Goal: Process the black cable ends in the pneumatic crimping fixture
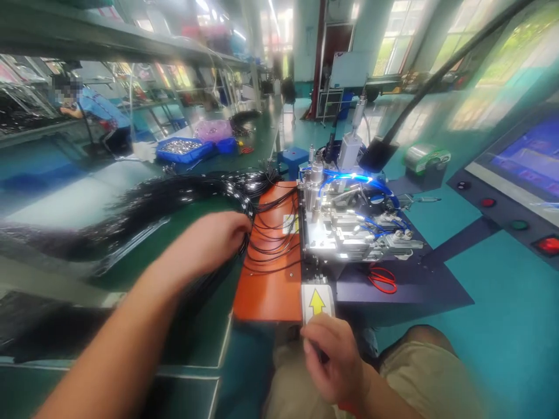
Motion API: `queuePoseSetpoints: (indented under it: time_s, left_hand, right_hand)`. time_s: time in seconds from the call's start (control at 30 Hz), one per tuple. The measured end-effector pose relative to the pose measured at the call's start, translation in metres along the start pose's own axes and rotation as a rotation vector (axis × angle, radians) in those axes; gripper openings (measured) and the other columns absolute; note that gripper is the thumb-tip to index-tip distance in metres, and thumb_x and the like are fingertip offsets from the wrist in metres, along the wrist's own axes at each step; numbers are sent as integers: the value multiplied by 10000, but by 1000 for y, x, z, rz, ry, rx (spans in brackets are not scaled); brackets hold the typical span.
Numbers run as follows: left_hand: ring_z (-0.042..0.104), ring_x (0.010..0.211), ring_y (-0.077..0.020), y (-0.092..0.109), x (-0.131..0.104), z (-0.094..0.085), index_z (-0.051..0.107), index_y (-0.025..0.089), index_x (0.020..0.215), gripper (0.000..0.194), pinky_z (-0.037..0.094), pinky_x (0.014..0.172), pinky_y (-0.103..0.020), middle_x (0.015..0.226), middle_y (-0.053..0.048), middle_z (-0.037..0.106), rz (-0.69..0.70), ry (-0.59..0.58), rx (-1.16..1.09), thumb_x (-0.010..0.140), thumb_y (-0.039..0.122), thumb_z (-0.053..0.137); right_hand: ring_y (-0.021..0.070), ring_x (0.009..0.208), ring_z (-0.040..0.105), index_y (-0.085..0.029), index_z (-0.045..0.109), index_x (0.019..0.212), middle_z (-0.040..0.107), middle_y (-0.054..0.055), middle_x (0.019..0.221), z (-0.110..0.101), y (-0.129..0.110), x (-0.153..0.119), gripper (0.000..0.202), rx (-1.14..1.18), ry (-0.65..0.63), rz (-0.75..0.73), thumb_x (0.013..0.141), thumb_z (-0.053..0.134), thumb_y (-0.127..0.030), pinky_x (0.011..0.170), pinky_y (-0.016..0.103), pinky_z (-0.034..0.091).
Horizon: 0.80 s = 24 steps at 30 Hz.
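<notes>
My left hand (222, 235) is closed at the edge of an orange board (266, 294), its fingertips on thin black cables (273, 251). Several of these cables curve from there across the board to a metal machine (332, 227) with blue air hoses. Behind my left hand lies a thick bundle of black cables (174, 198). My right hand (332, 358) is closed low in front of me, thumb against the curled fingers; a small dark thing shows in its grip, too hidden to name. Just beyond it is a white plate with a yellow arrow (317, 299).
Red-handled scissors (383, 280) lie on the machine's dark base. A control panel with a screen (530, 154) and buttons stands at right. A roll of tape (425, 158) sits behind the machine. Farther left are a blue tray (183, 152) of small parts and another person (98, 107).
</notes>
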<state>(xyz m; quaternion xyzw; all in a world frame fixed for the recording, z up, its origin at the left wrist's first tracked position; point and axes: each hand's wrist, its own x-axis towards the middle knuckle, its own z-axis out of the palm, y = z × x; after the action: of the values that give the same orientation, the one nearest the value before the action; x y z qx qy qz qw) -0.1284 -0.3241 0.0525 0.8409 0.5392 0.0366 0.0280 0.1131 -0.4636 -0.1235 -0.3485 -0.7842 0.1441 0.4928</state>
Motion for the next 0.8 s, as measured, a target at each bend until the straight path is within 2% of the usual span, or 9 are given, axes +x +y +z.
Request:
queuePoseSetpoints:
  time_s: [0.03,0.1,0.17,0.2,0.33,0.43,0.6,0.7,0.8]
  left_hand:
    - [626,761,-188,-15,0,-8,670,212,919,200,421,679,-263,900,-25,710,-63,-47,43,840,229,486]
    - [583,638,-179,-37,2,-12,671,208,778,150,374,598,-261,752,-21,685,-165,-228,100,797,312,564]
    - [554,580,-180,-46,6,-3,671,210,720,172,348,560,-266,665,-22,652,-216,-423,85,744,378,639]
    - [549,572,-182,-47,9,4,666,207,706,188,341,551,-269,649,-25,641,-230,-469,72,721,395,667]
    - [535,548,-184,-43,20,32,605,184,606,221,337,555,-280,607,-47,609,-246,-477,106,703,360,698]
    - [543,534,-179,-45,24,37,566,179,547,212,349,576,-278,551,-41,575,-244,-472,119,706,265,676]
    - [572,553,-198,-56,20,23,569,186,569,221,359,549,-280,552,-50,599,-244,-451,107,753,306,595]
    - [597,538,-180,-55,13,10,600,196,775,160,376,506,-254,606,-19,643,-289,-421,-32,798,337,528]
    - [601,520,-159,-46,9,3,537,204,1021,277,411,482,-231,626,24,635,-302,-353,-356,825,399,543]
  right_hand:
    - [202,653,585,-208,548,1028,604,47,770,0,0,0,298,-7,5,4,764,504,-76,601,331,451]
    - [205,659,590,-210,549,1025,606,51,775,0,0,2,297,-22,15,-1,764,505,-75,599,332,459]
    - [202,647,584,-209,549,1023,603,52,767,0,0,3,301,-32,21,-26,756,508,-77,581,326,459]
    - [199,637,579,-208,549,1022,601,51,759,0,0,4,303,-35,24,-40,751,510,-78,570,322,457]
    - [195,614,570,-203,558,1005,605,52,738,1,1,4,297,-55,21,-67,735,510,-86,559,320,462]
    - [191,614,587,-207,583,988,612,50,739,0,0,5,288,-76,27,-49,732,511,-98,567,313,482]
    - [183,580,572,-213,588,988,600,38,717,-1,-1,7,297,-83,47,-60,727,509,-98,534,297,467]
    - [188,593,564,-206,574,1001,598,45,731,0,0,5,306,-76,34,-62,733,502,-79,541,303,454]
    - [190,598,545,-197,569,971,585,49,729,1,-2,7,278,-79,10,-38,742,496,-58,538,306,426]
